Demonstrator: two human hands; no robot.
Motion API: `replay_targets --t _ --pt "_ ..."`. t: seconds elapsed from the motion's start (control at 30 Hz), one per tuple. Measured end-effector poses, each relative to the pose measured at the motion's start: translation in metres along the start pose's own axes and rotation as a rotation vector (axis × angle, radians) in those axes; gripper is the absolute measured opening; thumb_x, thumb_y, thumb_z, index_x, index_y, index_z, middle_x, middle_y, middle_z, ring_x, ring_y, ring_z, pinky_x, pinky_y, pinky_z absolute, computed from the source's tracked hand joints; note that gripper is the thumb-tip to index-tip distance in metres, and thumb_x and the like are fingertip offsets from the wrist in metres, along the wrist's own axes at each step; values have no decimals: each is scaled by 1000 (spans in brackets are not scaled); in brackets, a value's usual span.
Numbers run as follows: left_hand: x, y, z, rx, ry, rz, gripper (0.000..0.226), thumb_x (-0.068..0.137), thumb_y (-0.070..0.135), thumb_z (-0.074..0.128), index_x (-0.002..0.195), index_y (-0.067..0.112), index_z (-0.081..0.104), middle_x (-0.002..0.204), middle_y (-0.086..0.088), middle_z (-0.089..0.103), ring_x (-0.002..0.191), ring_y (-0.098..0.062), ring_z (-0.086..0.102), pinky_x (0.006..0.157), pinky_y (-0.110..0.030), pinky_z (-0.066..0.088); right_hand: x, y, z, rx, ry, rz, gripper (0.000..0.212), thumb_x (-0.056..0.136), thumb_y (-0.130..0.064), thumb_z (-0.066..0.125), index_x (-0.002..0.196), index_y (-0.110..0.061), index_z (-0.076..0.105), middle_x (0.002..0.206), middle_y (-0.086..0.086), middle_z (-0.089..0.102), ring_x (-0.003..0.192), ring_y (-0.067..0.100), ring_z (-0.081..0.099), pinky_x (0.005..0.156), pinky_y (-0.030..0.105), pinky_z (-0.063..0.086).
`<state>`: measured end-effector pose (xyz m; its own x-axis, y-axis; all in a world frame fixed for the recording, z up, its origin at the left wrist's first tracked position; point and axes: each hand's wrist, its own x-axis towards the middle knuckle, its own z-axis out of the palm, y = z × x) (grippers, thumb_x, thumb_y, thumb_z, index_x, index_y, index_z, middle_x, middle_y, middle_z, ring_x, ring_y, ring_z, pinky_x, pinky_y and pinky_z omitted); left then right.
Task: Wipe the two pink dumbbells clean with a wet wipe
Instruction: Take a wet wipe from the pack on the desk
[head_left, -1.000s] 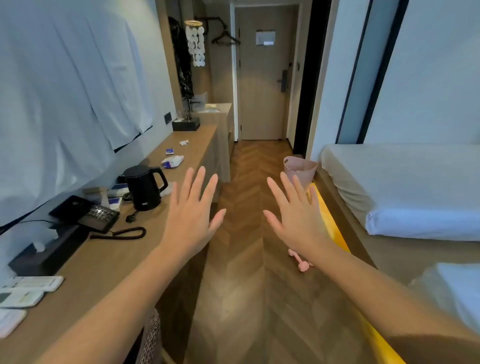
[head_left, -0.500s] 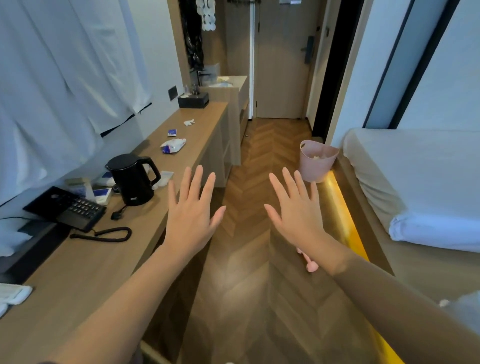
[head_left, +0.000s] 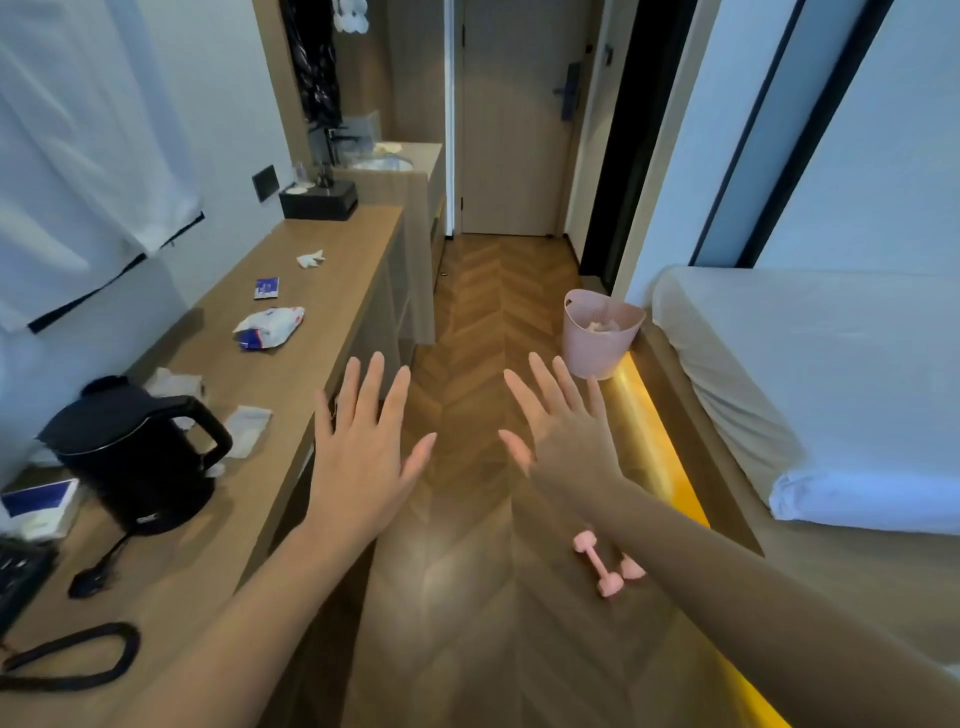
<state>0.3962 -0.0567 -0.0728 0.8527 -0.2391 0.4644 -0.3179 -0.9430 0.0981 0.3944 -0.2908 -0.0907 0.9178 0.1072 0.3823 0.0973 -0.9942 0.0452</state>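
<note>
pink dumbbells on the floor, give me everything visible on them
The two pink dumbbells lie close together on the wood floor, near the lit bed base. One shows whole: two rounded heads joined by a thin bar, matte, lying diagonally. The other is mostly hidden behind the right forearm; only one head shows. The left hand and right hand are open, touching neither.

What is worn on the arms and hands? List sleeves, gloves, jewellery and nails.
Nothing worn shows. The left hand and right hand are bare: no gloves, rings or watch in view. The left forearm and right forearm are bare to the frame edge, with no sleeve or bracelet. The nails look longish, without bright polish.
</note>
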Motion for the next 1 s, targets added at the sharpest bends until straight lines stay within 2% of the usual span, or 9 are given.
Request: replay_targets --t 0.2,0.37,0.47,0.6,0.67,0.8,0.9,1.0 --pt "58 -19 56 -62 -90 -2 72 93 59 34 152 18 38 162 -12 27 152 -31 14 119 -54 9 55 15 52 -10 -104 28 67 96 -62 39 154 -33 22 165 4 19 151 31 17 118 54 11" --pt "112 -40 102 -23 -99 -45 74 93 61 27 152 17 37 162 -13 26 152 -31 12 117 -54 9 122 32 87 51 -129 16 64 95 -60 25 152 -30 31 162 6 27 149 33 24 116 57 21" --pt "142 -47 125 -21 -98 -81 74 93 62 26 152 17 38 162 -13 26 152 -31 12 118 -54 8 162 38 114 79 -166 -48 67 94 -64 17 153 -32 28 163 5 23 150 32 20 117 57 17" --pt "194 -62 160 7 -154 -221 73 95 60 32 155 19 30 166 -9 14 153 -28 1 120 -55 3 242 58 153 93 -221 -183 66 97 -63 26 155 -32 23 166 5 15 152 31 13 119 56 9" --pt "222 -74 169 50 -146 -259 76 91 60 31 155 18 29 165 -12 16 153 -31 6 120 -58 9 288 67 164 90 -224 -258 67 98 -63 31 156 -31 22 166 6 15 152 32 12 119 56 9" --pt "270 -102 182 141 -101 -380 73 94 56 42 154 15 31 164 -13 22 152 -34 14 117 -60 14 369 65 181 87 -222 -398 69 97 -65 27 156 -33 15 167 4 8 153 30 5 119 56 2" --pt "283 -112 198 184 -159 -477 73 96 55 43 156 18 26 165 -11 18 153 -32 10 118 -58 10 391 50 201 141 -260 -456 68 98 -64 28 157 -34 12 167 2 5 153 29 2 119 56 0" --pt "284 -118 217 199 -223 -531 75 96 60 35 158 21 20 167 -8 9 154 -29 3 119 -57 6 397 33 224 225 -308 -488 67 98 -63 28 157 -35 12 167 1 4 154 27 1 122 56 3"
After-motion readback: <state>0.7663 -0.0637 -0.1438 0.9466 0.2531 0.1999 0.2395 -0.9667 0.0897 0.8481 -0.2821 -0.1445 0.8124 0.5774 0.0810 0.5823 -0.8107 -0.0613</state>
